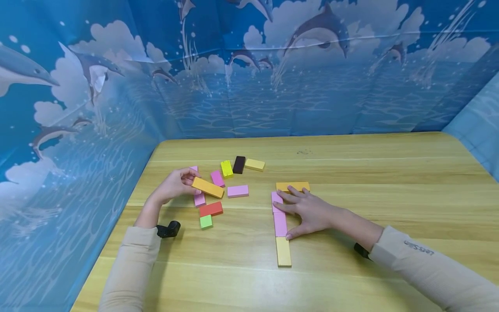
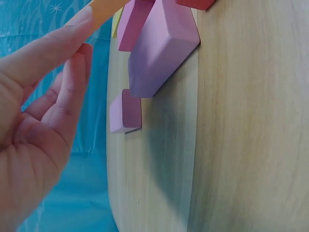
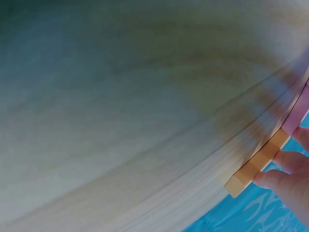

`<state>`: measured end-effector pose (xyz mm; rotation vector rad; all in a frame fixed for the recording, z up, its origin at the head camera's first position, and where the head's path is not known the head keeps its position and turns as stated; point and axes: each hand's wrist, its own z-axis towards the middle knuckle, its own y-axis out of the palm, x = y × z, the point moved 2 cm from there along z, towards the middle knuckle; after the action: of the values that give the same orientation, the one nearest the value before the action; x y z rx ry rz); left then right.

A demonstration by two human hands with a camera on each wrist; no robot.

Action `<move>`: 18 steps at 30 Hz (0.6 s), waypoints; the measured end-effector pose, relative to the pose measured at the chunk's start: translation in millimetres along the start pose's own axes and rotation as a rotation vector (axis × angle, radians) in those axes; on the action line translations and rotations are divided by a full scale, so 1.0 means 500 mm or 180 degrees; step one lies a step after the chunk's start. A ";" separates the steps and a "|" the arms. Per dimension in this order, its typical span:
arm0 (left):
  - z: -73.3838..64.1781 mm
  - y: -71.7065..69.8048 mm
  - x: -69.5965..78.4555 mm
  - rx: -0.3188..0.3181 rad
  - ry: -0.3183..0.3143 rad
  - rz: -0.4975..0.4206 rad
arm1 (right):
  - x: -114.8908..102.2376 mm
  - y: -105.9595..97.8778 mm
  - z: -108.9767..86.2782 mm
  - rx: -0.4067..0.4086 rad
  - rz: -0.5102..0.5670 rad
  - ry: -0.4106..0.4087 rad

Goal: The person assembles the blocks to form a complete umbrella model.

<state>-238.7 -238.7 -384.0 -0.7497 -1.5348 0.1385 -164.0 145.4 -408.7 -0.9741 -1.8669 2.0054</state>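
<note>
Landmark: the laid orange block, crosswise at the far end of a row. Near side of it, in order: far pink block, near pink block, cream block.

Left hand, well left of the landmark, pinches the carried orange block between thumb and fingers. Right hand has fingers spread, tips touching the landmark and far pink block, clamped on nothing.

Risks (judged): uneven fingertip pressure could skew the landmark or open the row's joints; the two pinks already look slightly out of line. The carried piece, held at one end, could pivot in the pinch; carried low toward the landmark, it could knock the light pink block lying between, or the deep pink block.

Clearance: bare tabletop runs wide to the landmark's right. A bare strip separates it from the light pink block. The far edge lies beyond it, with room; the left edge is far off, nearer the left hand.
</note>
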 end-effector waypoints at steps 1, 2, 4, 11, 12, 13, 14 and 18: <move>0.000 0.000 0.001 0.0006 0.0018 -0.0002 | 0.000 0.000 0.000 -0.0004 0.0000 0.0003; 0.000 0.001 0.001 0.0010 0.0030 -0.0013 | 0.001 0.000 0.000 -0.0006 -0.0001 0.0005; 0.001 0.002 0.002 0.0010 0.0047 -0.0045 | 0.002 0.001 0.000 -0.0008 -0.0008 0.0002; 0.003 0.005 0.011 -0.0020 0.0099 -0.0165 | 0.005 0.003 0.000 -0.0009 -0.0029 -0.0013; 0.003 0.006 0.013 -0.0032 0.0104 -0.0182 | 0.005 0.003 -0.001 -0.0011 -0.0030 -0.0010; 0.003 0.007 0.015 -0.0042 0.0106 -0.0200 | 0.005 0.003 -0.001 -0.0016 -0.0040 -0.0007; 0.004 0.008 0.017 -0.0047 0.0106 -0.0224 | 0.005 0.003 -0.001 -0.0018 -0.0041 -0.0005; 0.008 0.014 0.024 -0.0042 0.0104 -0.0282 | 0.004 0.002 -0.001 -0.0029 -0.0032 0.0006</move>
<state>-238.7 -225.5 -378.2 -0.6900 -1.5365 0.0502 -164.9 146.8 -410.4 -0.9667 -1.8778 1.9912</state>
